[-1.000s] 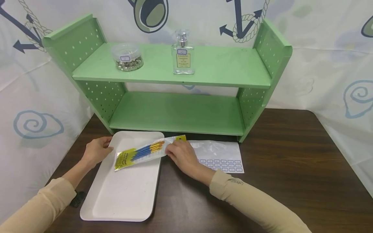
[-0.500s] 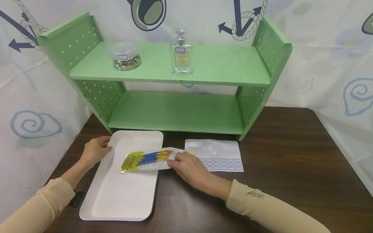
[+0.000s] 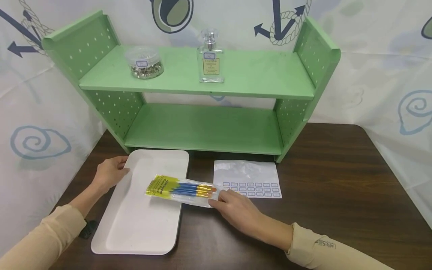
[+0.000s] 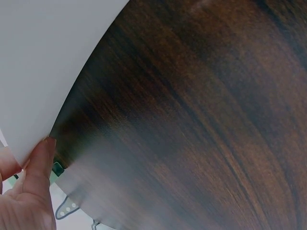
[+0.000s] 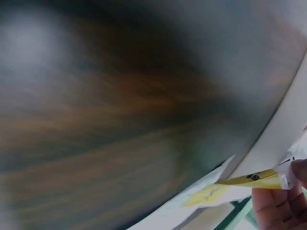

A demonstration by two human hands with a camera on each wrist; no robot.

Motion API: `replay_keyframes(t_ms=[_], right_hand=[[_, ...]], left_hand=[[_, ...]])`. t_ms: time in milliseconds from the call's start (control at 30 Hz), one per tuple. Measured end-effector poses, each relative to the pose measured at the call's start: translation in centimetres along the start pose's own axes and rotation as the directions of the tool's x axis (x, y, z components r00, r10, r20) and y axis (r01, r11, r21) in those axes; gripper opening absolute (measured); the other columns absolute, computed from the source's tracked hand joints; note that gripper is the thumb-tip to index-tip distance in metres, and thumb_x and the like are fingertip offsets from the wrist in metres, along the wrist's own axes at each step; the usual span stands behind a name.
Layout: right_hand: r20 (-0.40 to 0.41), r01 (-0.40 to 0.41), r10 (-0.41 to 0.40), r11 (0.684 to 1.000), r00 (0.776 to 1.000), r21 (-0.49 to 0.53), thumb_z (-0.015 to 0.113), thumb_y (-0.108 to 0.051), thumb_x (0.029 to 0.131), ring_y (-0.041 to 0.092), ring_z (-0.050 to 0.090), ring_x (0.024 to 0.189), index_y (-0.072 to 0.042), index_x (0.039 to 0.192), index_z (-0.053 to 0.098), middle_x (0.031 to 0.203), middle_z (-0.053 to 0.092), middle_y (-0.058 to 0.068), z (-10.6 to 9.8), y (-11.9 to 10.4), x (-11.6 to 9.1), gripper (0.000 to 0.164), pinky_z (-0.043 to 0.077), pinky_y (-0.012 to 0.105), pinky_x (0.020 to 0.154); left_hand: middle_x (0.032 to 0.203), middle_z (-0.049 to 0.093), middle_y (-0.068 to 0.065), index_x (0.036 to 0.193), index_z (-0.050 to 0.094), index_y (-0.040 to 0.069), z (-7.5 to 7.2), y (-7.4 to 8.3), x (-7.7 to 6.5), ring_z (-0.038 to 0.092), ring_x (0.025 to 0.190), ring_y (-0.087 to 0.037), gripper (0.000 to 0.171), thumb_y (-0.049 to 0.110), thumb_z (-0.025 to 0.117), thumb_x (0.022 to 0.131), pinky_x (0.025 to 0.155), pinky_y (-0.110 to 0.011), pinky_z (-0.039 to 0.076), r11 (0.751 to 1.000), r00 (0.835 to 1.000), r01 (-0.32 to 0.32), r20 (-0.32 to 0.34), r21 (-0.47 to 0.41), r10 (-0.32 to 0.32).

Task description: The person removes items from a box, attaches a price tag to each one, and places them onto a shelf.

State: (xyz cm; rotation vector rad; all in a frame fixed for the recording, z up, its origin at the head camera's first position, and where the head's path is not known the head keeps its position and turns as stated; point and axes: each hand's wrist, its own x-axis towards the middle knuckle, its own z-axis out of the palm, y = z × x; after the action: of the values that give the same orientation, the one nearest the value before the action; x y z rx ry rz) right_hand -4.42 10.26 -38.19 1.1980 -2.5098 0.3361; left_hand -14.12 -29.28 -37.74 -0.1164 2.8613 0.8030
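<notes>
My right hand [image 3: 241, 212] pinches one end of a clear pack of paintbrushes [image 3: 189, 190], which has blue handles, gold ferrules and a yellow-green printed end. The pack's printed end reaches over the right side of a shallow white tray [image 3: 135, 225]. In the right wrist view the thumb and fingers [image 5: 273, 206] hold the wrapper by its yellow strip [image 5: 259, 180]. At the tray's upper left rim, my left hand [image 3: 109, 174] grips the edge; the left wrist view has its thumb and finger [image 4: 41, 163] pinching the white rim [image 4: 48, 72].
A green two-tier shelf [image 3: 202, 127] stands behind the tray. On its top tier are a clear jar [image 3: 144, 63] of small metallic pieces and a glass perfume bottle [image 3: 210, 63]. A sheet of labels [image 3: 248, 178] lies on the dark wooden table [image 3: 337, 180], right of the tray.
My right hand has moved right and toward me with the paintbrush pack, which has swung from slanting up to slanting slightly down at its right end. The left hand keeps its grip on the tray.
</notes>
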Motion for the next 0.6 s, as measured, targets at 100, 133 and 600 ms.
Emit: replay_keyframes(t_ms=[100,133,600], right_hand=[[-0.021,0.025,-0.026,1.000,0.999,-0.013,0.085,-0.007,0.080,0.010,0.056,0.071,-0.021,0.110,0.078,0.085,0.061,-0.003,-0.1,0.4,-1.3,0.034,0.045,0.016,0.055],[-0.034,0.040,-0.040,0.999,0.999,-0.020,0.086,-0.007,0.079,0.010,0.055,0.070,-0.021,0.110,0.078,0.085,0.060,-0.003,-0.1,0.5,-1.8,0.035,0.044,0.016,0.054],[0.030,0.123,-0.123,0.992,0.992,0.006,0.082,-0.006,0.076,0.007,0.054,0.076,-0.026,0.112,0.075,0.089,0.057,-0.006,-1.2,2.7,-7.1,0.042,0.048,0.017,0.059]], left_hand=[[0.135,0.053,-0.043,0.141,0.043,-0.021,-0.1,0.0,0.0,0.058,0.121,-0.058,0.049,-0.001,0.057,0.099,0.094,-0.061,0.056,1.000,1.000,-0.008,0.003,-0.009,0.008],[0.135,0.054,-0.043,0.141,0.043,-0.022,-0.2,0.0,0.0,0.058,0.122,-0.058,0.049,-0.001,0.057,0.099,0.093,-0.060,0.057,1.000,1.000,-0.010,0.006,-0.009,0.010],[0.132,0.056,-0.043,0.141,0.043,-0.022,-0.2,-0.2,0.0,0.060,0.119,-0.057,0.050,0.000,0.057,0.099,0.088,-0.058,0.059,1.000,1.000,-0.024,0.007,-0.001,0.024]])
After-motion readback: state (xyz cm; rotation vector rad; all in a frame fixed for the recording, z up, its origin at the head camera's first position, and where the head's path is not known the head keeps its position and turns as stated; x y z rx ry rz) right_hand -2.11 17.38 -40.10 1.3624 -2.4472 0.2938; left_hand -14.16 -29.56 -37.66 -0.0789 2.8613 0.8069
